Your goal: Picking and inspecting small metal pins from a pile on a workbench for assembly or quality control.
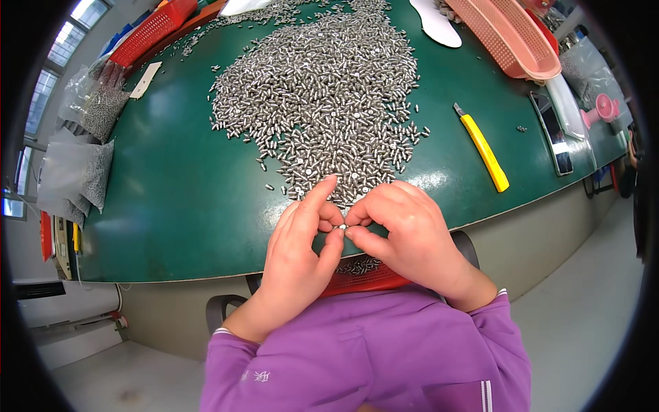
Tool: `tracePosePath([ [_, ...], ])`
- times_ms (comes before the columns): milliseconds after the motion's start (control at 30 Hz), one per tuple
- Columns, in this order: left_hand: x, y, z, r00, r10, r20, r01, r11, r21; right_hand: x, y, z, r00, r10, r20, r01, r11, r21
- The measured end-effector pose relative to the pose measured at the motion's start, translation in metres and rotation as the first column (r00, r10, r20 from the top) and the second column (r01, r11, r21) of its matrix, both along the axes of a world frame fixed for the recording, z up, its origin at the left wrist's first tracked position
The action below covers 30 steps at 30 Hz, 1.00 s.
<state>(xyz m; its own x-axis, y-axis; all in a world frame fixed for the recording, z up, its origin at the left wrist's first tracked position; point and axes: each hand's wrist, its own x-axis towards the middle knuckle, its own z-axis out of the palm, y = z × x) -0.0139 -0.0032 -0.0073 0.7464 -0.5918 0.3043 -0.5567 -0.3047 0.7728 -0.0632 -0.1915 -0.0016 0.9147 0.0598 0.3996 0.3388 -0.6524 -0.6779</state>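
Observation:
A large heap of small silver metal pins (322,82) spreads over the green table, its narrow near end reaching my fingers. At the table's front edge, my left hand (296,240) and my right hand (412,237) meet fingertip to fingertip. Between them is one small shiny metal pin (342,226), pinched by thumbs and fingers of both hands. My left index finger points up toward the heap. Just below, a red basket (374,280) holding more dark metal pins sits at my lap, partly hidden by my hands.
A yellow utility knife (486,154) lies right of the heap, and a phone (551,134) farther right. Pink baskets (504,34) stand back right, a red basket (152,31) back left. Filled plastic bags (75,172) line the left edge. A white insole-shaped piece (437,24) lies behind.

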Motion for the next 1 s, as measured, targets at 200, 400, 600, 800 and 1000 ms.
tracePosePath([
  [200,-0.0003,0.0002,-0.0008,1.0,0.01,0.0,-0.01,1.0,-0.009,0.0002,0.002,0.0001,1.0,-0.021,0.003,0.021,1.0,0.006],
  [400,-0.0009,0.0005,-0.0018,0.999,0.019,-0.028,-0.02,1.0,-0.021,-0.0004,0.0019,-0.0018,0.999,-0.037,0.012,0.037,0.999,-0.024],
  [600,-0.0015,0.0017,-0.0028,0.998,0.017,-0.056,-0.019,0.999,-0.032,-0.0016,0.0016,-0.0019,0.999,-0.033,-0.004,0.033,0.999,-0.018],
  [800,-0.0009,0.0031,-0.0014,1.0,0.01,-0.009,-0.011,1.0,-0.018,-0.0005,0.0011,-0.0008,1.0,-0.021,0.013,0.021,0.999,-0.029],
  [1000,-0.0005,0.008,-0.0024,0.999,0.002,0.047,-0.001,1.0,-0.023,0.0016,0.0041,0.0015,1.0,0.008,0.02,-0.008,0.999,-0.036],
])
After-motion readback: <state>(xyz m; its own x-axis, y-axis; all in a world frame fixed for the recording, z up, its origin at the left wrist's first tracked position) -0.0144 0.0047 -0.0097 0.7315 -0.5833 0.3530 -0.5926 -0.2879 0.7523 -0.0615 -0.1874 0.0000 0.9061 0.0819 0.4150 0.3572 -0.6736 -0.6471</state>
